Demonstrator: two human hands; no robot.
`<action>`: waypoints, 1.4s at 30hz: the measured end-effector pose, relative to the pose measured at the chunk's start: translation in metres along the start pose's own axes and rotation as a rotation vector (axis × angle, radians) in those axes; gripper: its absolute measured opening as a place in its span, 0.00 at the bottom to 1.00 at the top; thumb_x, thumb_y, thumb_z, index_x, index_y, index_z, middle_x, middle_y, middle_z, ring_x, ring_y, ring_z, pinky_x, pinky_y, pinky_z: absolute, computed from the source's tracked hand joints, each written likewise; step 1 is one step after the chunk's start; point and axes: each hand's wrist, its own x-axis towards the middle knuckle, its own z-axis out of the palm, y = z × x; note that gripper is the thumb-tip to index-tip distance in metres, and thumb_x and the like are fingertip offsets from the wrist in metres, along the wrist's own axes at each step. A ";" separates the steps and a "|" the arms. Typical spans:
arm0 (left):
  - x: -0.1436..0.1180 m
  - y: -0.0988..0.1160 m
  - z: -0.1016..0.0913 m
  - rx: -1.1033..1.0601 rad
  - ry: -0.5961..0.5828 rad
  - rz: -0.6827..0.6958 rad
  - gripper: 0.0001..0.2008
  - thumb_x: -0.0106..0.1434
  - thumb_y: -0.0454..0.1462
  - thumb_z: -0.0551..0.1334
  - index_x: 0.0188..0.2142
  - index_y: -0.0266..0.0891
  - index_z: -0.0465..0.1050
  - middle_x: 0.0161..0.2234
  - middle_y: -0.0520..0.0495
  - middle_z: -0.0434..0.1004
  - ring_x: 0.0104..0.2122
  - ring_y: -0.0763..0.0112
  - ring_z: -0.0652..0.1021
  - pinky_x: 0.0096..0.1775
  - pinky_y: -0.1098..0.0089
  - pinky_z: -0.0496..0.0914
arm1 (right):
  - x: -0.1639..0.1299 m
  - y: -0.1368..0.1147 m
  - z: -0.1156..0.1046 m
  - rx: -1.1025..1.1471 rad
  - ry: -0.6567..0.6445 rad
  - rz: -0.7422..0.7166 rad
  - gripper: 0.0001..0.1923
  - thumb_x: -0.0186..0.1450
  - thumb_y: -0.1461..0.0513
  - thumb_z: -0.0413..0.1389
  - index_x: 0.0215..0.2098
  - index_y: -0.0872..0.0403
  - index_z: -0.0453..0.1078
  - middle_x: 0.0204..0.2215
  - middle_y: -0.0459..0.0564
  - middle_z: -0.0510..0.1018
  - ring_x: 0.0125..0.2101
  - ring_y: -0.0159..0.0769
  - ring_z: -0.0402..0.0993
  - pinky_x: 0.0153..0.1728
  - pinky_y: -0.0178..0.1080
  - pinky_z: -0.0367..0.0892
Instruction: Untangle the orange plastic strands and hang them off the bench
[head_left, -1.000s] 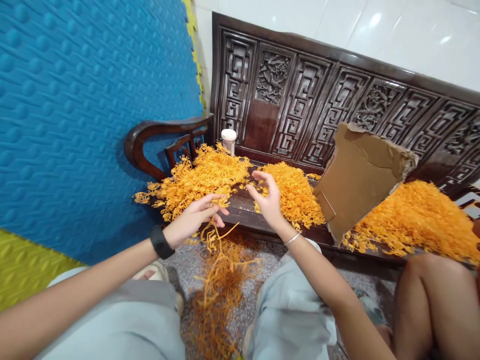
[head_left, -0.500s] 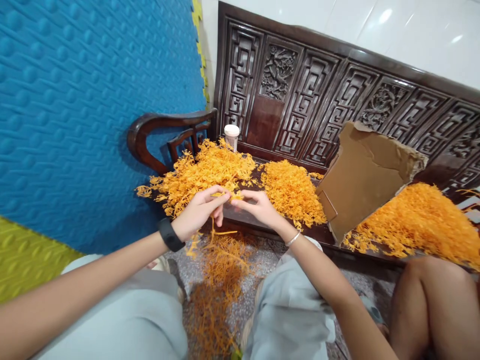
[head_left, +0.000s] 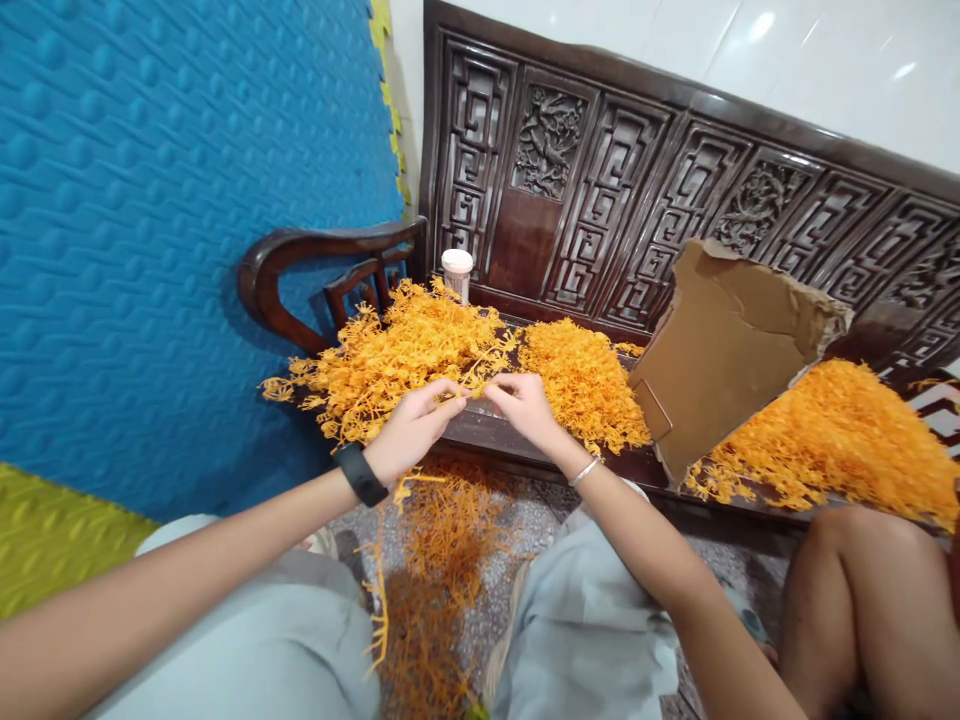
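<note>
Left hand point(head_left: 411, 432) and right hand point(head_left: 525, 405) pinch orange strands point(head_left: 474, 388) (capped jar point(head_left: 457, 273) behind).

Both hands, left point(head_left: 411, 430) and right point(head_left: 525, 405), pinch an orange strand point(head_left: 474, 388) beside the orange heap point(head_left: 397, 355) on the bench point(head_left: 480, 430).

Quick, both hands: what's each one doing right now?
Left hand: pinched shut on an orange strand.
Right hand: pinched shut on the same strand.
</note>
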 end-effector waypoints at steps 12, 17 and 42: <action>0.051 -0.019 0.013 -0.357 0.065 -0.156 0.08 0.51 0.34 0.58 0.32 0.37 0.63 0.04 0.65 0.48 0.04 0.84 0.50 0.09 0.81 0.43 | 0.034 0.025 0.015 -0.420 0.196 0.002 0.16 0.60 0.61 0.44 0.17 0.56 0.62 0.16 0.43 0.66 0.19 0.25 0.56 0.27 0.31 0.49; 0.062 -0.018 0.019 -0.420 0.118 -0.108 0.09 0.50 0.35 0.59 0.32 0.37 0.63 0.05 0.65 0.50 0.04 0.84 0.51 0.09 0.81 0.45 | 0.043 0.027 0.019 -0.446 0.228 -0.012 0.15 0.62 0.61 0.43 0.20 0.56 0.63 0.20 0.44 0.69 0.23 0.27 0.61 0.30 0.32 0.49; 0.039 -0.003 0.018 -0.288 -0.006 -0.070 0.06 0.49 0.36 0.60 0.27 0.34 0.68 0.23 0.51 0.69 0.23 0.75 0.71 0.26 0.74 0.63 | 0.048 0.143 -0.043 -0.374 0.126 0.146 0.03 0.54 0.65 0.52 0.27 0.58 0.65 0.22 0.45 0.67 0.25 0.28 0.62 0.29 0.31 0.58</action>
